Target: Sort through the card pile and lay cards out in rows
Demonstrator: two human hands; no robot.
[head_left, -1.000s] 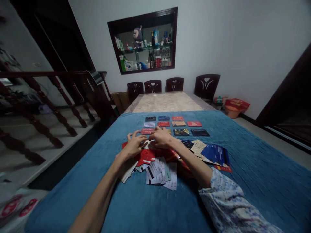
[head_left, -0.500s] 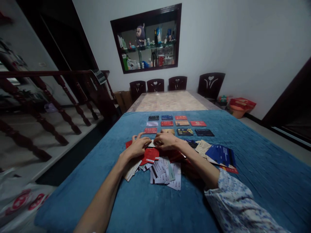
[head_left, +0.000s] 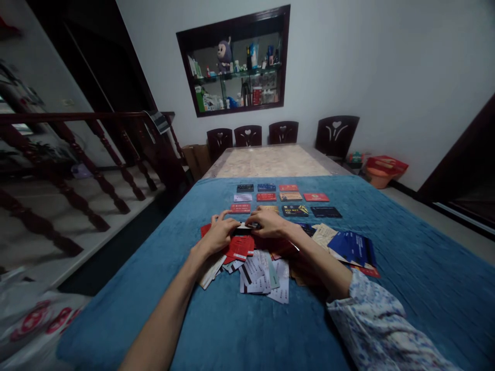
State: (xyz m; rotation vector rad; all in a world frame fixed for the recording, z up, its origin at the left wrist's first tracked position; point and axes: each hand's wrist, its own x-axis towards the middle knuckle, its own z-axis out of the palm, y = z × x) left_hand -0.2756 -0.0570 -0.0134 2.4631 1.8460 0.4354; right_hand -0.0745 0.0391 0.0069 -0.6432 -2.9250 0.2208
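Observation:
A loose heap of cards, red, white and blue, lies on the blue cloth in front of me. My left hand and my right hand meet above the heap's far edge, fingers pinched on a small dark-and-white card between them. Beyond the hands, several cards are laid out flat in neat rows. A fanned stack of blue cards rests at the heap's right side.
The cloth covers the near part of a long table with dark chairs at its far end. A wooden stair railing runs along the left. A wall niche holds bottles and a toy. A red basin stands at the right.
Both hands drew back slightly from the laid-out rows toward the heap, and now hold one card between their fingertips. The view shifted a little.

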